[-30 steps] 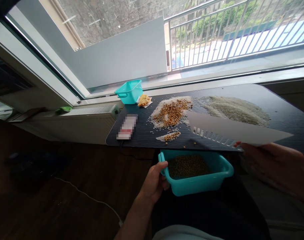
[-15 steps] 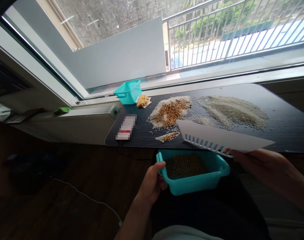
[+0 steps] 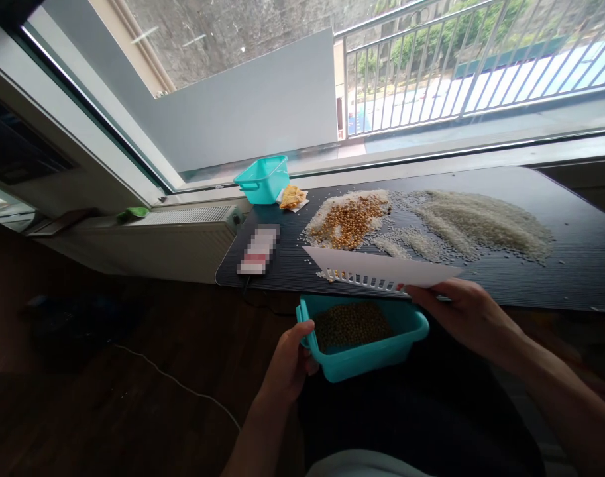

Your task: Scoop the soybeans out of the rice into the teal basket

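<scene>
My left hand (image 3: pixel 289 361) grips the left end of a turquoise plastic tub (image 3: pixel 376 361), thumb over its rim. Small dark green beans (image 3: pixel 352 324) lie in the tub, which is just below the table's front edge. My right hand (image 3: pixel 461 308) pinches the right part of a white sheet (image 3: pixel 376 263) with a row of slots along its lower edge. The sheet is tilted over the table front, above the tub. It partly hides a small strip of white grains and golden kernels. Behind it lies a pile of golden kernels (image 3: pixel 352 218) mixed with white grains.
A wide heap of rice-like grains (image 3: pixel 495 222) covers the right part of the dark table (image 3: pixel 580 271). At its left stand a second turquoise tub (image 3: pixel 265 182), a crumpled yellow item (image 3: pixel 292 197) and a blurred-out phone-like object (image 3: pixel 259 250) with a cable. A window and radiator (image 3: pixel 193 232) lie beyond.
My right hand has moved the white sheet leftward, now over the small strip of kernels. The tub in my left hand has shifted slightly left. The view has turned a little.
</scene>
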A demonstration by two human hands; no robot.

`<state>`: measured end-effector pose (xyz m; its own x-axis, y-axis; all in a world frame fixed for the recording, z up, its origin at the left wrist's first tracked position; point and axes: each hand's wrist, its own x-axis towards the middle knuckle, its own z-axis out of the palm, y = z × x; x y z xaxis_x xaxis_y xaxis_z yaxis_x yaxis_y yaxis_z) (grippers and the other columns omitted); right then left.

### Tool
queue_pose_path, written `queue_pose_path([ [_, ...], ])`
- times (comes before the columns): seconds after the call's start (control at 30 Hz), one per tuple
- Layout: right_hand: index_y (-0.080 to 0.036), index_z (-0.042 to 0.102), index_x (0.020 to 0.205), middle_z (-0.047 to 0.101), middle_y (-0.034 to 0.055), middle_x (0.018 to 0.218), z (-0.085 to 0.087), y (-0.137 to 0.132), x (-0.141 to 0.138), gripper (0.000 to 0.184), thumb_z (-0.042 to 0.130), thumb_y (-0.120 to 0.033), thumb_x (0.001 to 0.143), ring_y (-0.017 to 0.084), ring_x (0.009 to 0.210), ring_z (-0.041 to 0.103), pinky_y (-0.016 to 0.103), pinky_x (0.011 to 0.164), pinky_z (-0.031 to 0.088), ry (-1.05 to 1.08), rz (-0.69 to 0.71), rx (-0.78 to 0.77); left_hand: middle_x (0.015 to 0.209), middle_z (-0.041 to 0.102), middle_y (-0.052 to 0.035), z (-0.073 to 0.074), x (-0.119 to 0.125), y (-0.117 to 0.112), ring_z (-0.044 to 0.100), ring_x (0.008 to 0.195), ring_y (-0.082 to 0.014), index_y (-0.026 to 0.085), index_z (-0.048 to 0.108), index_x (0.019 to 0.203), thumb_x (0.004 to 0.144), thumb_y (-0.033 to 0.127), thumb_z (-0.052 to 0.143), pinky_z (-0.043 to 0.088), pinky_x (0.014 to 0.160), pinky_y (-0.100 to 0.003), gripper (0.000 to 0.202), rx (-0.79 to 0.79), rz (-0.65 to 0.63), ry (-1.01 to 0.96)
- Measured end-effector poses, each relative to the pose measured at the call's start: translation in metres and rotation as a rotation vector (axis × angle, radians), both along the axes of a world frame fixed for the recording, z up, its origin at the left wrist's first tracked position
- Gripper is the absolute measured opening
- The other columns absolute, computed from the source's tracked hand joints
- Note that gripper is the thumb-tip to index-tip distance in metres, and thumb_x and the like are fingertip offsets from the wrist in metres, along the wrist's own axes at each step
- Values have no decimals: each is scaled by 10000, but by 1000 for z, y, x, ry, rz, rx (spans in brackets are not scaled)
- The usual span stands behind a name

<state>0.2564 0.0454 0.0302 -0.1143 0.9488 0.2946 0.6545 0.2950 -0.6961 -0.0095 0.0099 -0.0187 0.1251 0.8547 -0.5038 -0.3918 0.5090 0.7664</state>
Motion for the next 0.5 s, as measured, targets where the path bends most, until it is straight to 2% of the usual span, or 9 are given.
queue_pose_path([
  [0.2, -209, 718, 823, 727, 26, 764, 3, -2, 3, 280, 542, -424, 793, 200, 664, 656, 284, 603, 516, -16, 47, -14, 377, 309, 85, 0, -4, 3, 298, 319, -43, 194, 374, 460, 644, 453, 674, 202, 341, -197, 437, 6, 3, -7],
  [0.37, -198, 716, 741, 724, 35, 710, 10, -2, 7, 324, 524, -456, 778, 217, 635, 646, 302, 579, 511, 4, -89, 16, 391, 329, 81, 0, -5, 1, 314, 329, -43, 185, 397, 493, 692, 425, 648, 196, 351, -194, 400, 11, 19, -9],
  [0.5, -182, 722, 745, 712, 40, 670, 9, 0, 6, 348, 521, -464, 781, 202, 591, 628, 288, 565, 497, -19, -106, 14, 389, 325, 81, 0, -5, 0, 316, 328, -42, 184, 387, 487, 703, 424, 640, 194, 354, -195, 410, 22, 14, -10],
])
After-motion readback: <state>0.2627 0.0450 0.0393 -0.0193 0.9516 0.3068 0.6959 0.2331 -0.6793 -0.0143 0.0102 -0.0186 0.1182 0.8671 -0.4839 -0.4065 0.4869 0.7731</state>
